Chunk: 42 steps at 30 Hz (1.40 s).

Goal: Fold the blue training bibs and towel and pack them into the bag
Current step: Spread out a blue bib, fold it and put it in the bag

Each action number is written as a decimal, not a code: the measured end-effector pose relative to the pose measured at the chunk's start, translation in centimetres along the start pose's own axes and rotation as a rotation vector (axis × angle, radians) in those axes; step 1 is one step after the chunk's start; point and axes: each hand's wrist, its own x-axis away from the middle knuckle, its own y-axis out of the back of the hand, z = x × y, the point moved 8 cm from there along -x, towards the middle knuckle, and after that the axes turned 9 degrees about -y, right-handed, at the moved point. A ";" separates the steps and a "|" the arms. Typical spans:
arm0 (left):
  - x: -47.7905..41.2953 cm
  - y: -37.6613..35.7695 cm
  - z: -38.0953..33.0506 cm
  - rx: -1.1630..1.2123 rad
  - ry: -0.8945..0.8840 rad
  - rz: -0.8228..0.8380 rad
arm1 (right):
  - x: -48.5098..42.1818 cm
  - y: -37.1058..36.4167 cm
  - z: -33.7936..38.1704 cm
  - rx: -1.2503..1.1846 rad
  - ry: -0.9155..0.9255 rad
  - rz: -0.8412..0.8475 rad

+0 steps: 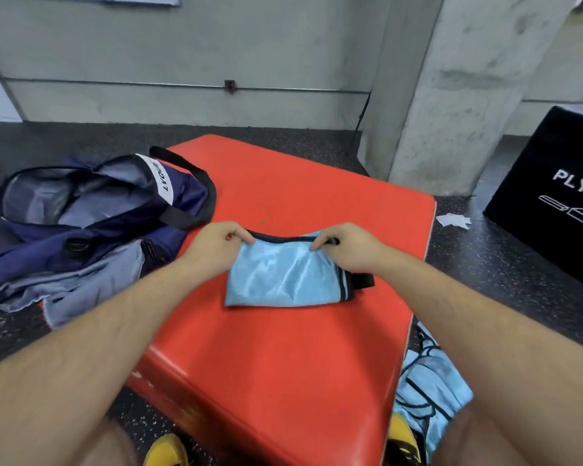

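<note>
A light blue training bib with dark trim lies folded into a small rectangle on the red padded box. My left hand pinches its far left corner. My right hand pinches the far right corner at the dark edge. A navy bag lies open on the floor to the left, its grey lining showing. A grey towel lies crumpled in front of the bag. More light blue bibs sit in a heap on the floor at the lower right.
A black plyo box stands at the right. A concrete pillar rises behind the red box. A scrap of white paper lies on the dark floor. My yellow shoes show at the bottom edge.
</note>
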 end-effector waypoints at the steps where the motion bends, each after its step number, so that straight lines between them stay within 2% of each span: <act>1: -0.4 -0.6 0.2 -0.005 0.001 0.023 | -0.4 -0.7 0.0 0.039 0.014 0.007; 7: -0.9 -3.4 3.3 -0.171 -0.007 0.200 | -1.5 -2.1 -0.2 0.155 0.060 0.000; 12: -1.2 -3.5 3.6 -0.193 -0.067 0.177 | -2.1 -1.9 -1.4 0.142 0.021 -0.039; 16: -1.2 -3.8 4.2 -0.330 0.006 0.153 | -2.0 -2.8 -1.3 0.187 -0.019 -0.024; 17: -1.2 -3.6 3.7 -0.429 -0.013 0.120 | -1.9 -3.0 -1.1 0.268 -0.050 -0.052; 19: -1.2 -4.0 1.6 -0.571 -0.157 0.103 | -1.3 -2.8 0.1 0.537 -0.077 -0.172; 21: -1.1 -5.5 -0.2 -0.551 -0.309 0.183 | -0.5 -3.3 2.0 0.641 -0.035 -0.237; 23: -0.9 -7.4 -0.6 -0.533 -0.368 0.289 | -0.2 -4.9 2.7 0.603 -0.039 -0.154; 26: -0.7 -9.4 1.3 -0.588 -0.270 0.473 | -0.1 -7.4 1.3 0.571 -0.151 0.066; 29: -0.9 -9.7 2.6 -0.647 -0.191 0.554 | -0.3 -8.0 0.3 0.569 -0.124 0.103; 35: -1.1 -9.3 2.6 -0.686 -0.158 0.527 | 1.0 -5.4 2.7 0.726 0.030 -0.166; 36: -1.2 -9.1 2.5 -0.690 -0.161 0.508 | 1.2 -5.1 3.0 0.731 0.013 -0.167; 39: -1.6 -8.8 2.0 -0.698 -0.195 0.454 | 1.7 -5.9 2.4 0.721 -0.093 -0.016; 42: -2.0 -8.2 0.7 -0.706 -0.216 0.391 | 1.8 -6.1 2.0 0.743 -0.071 -0.001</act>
